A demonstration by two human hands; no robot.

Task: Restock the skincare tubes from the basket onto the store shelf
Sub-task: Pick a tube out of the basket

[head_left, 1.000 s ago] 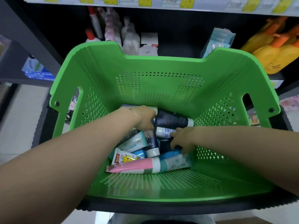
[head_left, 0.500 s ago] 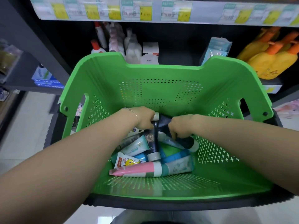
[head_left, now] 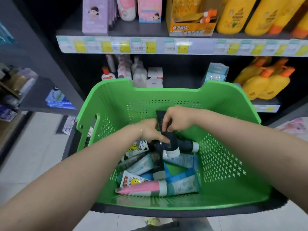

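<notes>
Now the store shelf (head_left: 166, 45) fills the top of the view, its edge lined with yellow price labels, where a second ago only a thin strip of that edge shows (the head camera tilts upward). Below it sits the green basket (head_left: 166, 90), its far rim against the lower shelf bay and yellow bottles (head_left: 265, 85) beyond its far right corner.

Both forearms reach in from the near rim. The right hand (head_left: 179, 120) is higher than half a second ago, fingers curled round the flat crimped end of a dark tube (head_left: 169, 140), which is tipped nearly upright, white cap (head_left: 173, 153) down, over the far end of the pile. Earlier this tube lies among the others. The left hand (head_left: 150, 132) rests its fingers against the tube's side; whether it grips anything beneath cannot be told.

By my reading, one tube is picked but has not yet left the basket. The remaining tubes, including a pink tube (head_left: 143, 189) close to the near rim, lie much as before.
</notes>
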